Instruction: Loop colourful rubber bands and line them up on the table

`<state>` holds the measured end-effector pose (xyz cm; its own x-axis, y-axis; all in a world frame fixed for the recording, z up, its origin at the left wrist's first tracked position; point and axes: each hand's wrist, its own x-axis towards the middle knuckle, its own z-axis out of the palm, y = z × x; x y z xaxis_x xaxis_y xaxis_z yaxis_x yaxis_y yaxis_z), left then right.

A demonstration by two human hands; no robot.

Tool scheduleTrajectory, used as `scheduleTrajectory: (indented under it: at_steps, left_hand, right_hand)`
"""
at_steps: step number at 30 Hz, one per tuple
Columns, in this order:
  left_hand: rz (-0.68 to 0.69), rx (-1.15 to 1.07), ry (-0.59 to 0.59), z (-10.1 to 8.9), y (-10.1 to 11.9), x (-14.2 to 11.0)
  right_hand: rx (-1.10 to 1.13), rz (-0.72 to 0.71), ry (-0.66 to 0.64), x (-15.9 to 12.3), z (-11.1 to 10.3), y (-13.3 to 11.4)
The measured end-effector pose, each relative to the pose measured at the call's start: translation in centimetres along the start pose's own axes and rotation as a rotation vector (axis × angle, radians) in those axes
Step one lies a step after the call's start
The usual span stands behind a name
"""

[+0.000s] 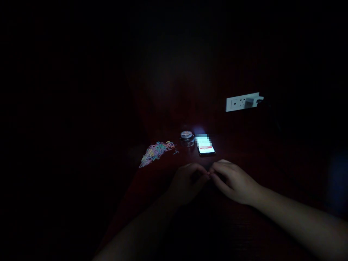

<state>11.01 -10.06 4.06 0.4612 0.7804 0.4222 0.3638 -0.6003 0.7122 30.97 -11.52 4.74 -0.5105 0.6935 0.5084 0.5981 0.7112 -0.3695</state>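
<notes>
Pinching a tiny orange piece [208,173], too small and dim to identify, between the closed fingertips of the left hand [187,183] and right hand [239,181], close together over the dark red desk [150,181]. Beyond the left hand, near the desk's left edge, a heap of multicoloured elastic bands [157,151]. Between heap and lit smartphone [208,149], a lidded glass jar [187,140]. Farther back, at right, a white wall socket [237,103] with plug [260,99] inserted.
</notes>
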Motion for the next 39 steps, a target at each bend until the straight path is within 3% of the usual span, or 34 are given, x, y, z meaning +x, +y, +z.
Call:
scheduleTrajectory:
  at_steps: [12, 20, 29, 39]
  left_hand:
    - [-0.055, -0.035, -0.029, 0.1, -0.1, 0.0]
    - [-0.090, -0.069, 0.016, 0.2, 0.1, -0.1]
    - [-0.090, -0.042, 0.014, 0.2, 0.1, -0.1]
    - [-0.090, -0.034, 0.001, 0.1, 0.3, 0.0]
  right_hand:
    - [0.074, 0.058, 0.030, -0.2, 0.0, -0.2]
    - [0.513, 0.259, -0.058, -0.2, 1.1, 0.5]
    - [0.792, 0.276, -0.099, -0.1, 2.0, 1.8]
    - [0.785, 0.262, -0.052, -0.3, 2.1, 1.8]
